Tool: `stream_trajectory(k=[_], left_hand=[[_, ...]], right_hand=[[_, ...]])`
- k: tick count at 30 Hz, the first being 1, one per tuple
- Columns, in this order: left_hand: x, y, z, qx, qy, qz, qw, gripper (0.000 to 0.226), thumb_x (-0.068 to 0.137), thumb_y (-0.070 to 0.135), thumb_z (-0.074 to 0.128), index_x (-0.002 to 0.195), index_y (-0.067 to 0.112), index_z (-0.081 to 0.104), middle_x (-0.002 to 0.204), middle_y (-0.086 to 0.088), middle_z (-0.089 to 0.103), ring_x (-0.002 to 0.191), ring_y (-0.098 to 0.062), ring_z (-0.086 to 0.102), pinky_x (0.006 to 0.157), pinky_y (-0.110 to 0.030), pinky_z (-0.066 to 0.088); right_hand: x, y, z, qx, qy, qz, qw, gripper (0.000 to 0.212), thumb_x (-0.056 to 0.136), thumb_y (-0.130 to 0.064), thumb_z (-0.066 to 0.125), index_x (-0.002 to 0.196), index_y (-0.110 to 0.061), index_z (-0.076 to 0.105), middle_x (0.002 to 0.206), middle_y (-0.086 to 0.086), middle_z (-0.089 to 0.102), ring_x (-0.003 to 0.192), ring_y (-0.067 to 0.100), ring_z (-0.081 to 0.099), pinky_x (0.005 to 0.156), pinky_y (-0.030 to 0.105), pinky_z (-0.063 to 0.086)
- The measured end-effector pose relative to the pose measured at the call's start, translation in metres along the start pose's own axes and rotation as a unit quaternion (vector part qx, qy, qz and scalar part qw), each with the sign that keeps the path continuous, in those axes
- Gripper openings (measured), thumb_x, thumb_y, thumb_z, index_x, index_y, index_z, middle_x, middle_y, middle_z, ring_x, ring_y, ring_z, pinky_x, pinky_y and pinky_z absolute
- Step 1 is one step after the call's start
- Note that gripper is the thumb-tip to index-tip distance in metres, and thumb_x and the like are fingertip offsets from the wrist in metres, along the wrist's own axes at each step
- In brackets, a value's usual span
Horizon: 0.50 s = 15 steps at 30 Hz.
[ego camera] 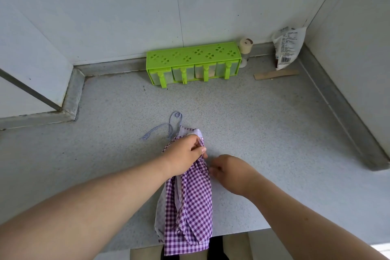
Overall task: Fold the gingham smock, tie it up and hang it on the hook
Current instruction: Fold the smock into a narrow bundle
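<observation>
Purple-and-white gingham smock (190, 207), folded lengthwise into a narrow band, lies on the speckled grey countertop (263, 133); its near end hangs over the counter's front edge, its far end points toward the back wall. Both bare forearms enter from the bottom corners and converge on the band's upper half. The left hand (185, 154) arches over the cloth from the left, knuckles up, with thumb and curled fingers pinching a gathered bunch of fabric near the far end. The right hand (230, 172) rests just beside the band's right edge, back of the hand up, fingers bent toward the cloth; whether the fingertips touch or grip it cannot be told — they are hidden under the hand. From the far end a thin pale-blue tie string (166, 127) trails loose, looping left and away across the counter.

Open counter surrounds the smock on the left, right and far sides. A raised grey kerb bounds the surface at left and right, narrowing toward the rear corner. Against the back wall — well apart from the hands — stands a lime-green seasoning box (194, 57) with four clear drawers. Just right of it is a small beige-capped jar (245, 46), then a flat wooden stick (276, 74) and a white printed bag (288, 47) leaning in the right corner.
</observation>
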<state>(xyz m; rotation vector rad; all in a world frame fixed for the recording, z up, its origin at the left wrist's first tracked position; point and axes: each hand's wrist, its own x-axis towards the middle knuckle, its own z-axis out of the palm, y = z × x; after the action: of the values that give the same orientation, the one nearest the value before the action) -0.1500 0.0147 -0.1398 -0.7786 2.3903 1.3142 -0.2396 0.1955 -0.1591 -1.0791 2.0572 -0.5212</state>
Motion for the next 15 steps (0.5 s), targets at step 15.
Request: stream_trajectory(k=[15], left_hand=[[0.002, -0.002, -0.006, 0.056, -0.016, 0.009, 0.998, 0.015, 0.106, 0.025, 0.064, 0.119, 0.022, 0.07, 0.105, 0.012, 0.068, 0.097, -0.002, 0.063, 0.076, -0.01, 0.043]], right_hand=[[0.011, -0.018, -0.001, 0.498, 0.101, 0.203, 0.837, 0.024, 0.099, -0.016, 0.062, 0.091, -0.014, 0.085, 0.093, 0.006, 0.08, 0.081, 0.019, 0.065, 0.08, 0.035, 0.05]])
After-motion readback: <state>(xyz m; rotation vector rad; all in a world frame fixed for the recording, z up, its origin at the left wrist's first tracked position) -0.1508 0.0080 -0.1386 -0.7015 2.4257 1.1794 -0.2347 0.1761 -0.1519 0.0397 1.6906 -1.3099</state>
